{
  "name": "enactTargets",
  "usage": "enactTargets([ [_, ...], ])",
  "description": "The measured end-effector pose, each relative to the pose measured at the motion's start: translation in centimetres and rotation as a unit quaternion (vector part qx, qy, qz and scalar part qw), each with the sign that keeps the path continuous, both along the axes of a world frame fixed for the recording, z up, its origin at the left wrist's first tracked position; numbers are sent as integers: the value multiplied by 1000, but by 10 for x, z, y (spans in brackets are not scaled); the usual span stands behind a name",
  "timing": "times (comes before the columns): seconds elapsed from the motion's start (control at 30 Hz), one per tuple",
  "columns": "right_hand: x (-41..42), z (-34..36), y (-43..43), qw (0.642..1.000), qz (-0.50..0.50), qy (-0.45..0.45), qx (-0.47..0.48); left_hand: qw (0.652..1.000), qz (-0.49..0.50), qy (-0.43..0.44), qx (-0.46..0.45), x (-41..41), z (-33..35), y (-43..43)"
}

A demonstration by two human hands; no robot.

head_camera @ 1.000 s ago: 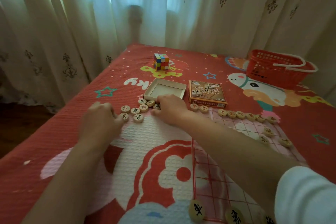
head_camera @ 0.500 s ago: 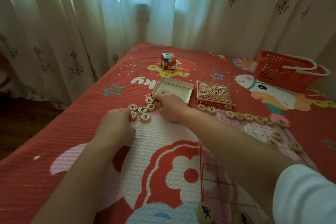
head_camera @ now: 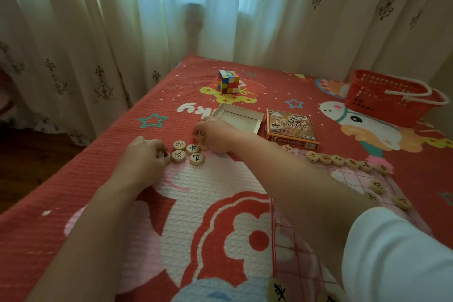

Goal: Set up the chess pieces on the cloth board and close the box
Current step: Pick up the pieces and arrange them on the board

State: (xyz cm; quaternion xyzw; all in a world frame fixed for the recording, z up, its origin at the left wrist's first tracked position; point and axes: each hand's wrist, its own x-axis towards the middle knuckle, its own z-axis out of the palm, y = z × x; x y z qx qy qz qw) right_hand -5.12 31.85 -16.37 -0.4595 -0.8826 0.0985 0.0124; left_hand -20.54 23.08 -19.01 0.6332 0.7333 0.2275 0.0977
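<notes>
Sorting stage, judged from the layout: the loose pieces (head_camera: 188,152), wooden discs with black characters, lie in a tight cluster on the bedcover (head_camera: 73,191), off the cloth board (head_camera: 355,179) and just in front of the box tray (head_camera: 236,118).

- Left hand (head_camera: 144,157): fingers curled down over a disc at the cluster's left edge, gripping it. Most of that disc is hidden.
- Right hand (head_camera: 210,137): reaches across the body, fingertips pinched on a disc at the cluster's far right corner, beside the tray.
- Working both ends at once probably lets two discs go to the board per trip.

Board: pink grid to the right. The far row (head_camera: 343,160) runs along its back edge, discs nearly touching, with a few more placed singly nearer on that side. Dark-lettered discs (head_camera: 279,290) sit at the near edge.

Box: the tray is open and looks empty. The printed lid (head_camera: 291,130) lies face up beside it, so closing is not yet done; likely it waits until the cluster is gone.

Beyond: puzzle cube (head_camera: 228,81), red basket (head_camera: 387,98), curtains (head_camera: 98,20).
</notes>
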Motion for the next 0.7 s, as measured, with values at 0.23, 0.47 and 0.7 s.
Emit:
enactTargets([
  [0.23, 3, 9, 1, 998, 41, -55, -12, 996, -78, 38, 8, -4, -2, 3],
  [0.47, 21, 6, 4, 996, 40, -69, -27, 995, -67, -5, 69, 2, -3, 5],
  [0.7, 28, 13, -4, 999, 36, -6, -17, 989, -125, 40, 74, 22, -6, 7],
])
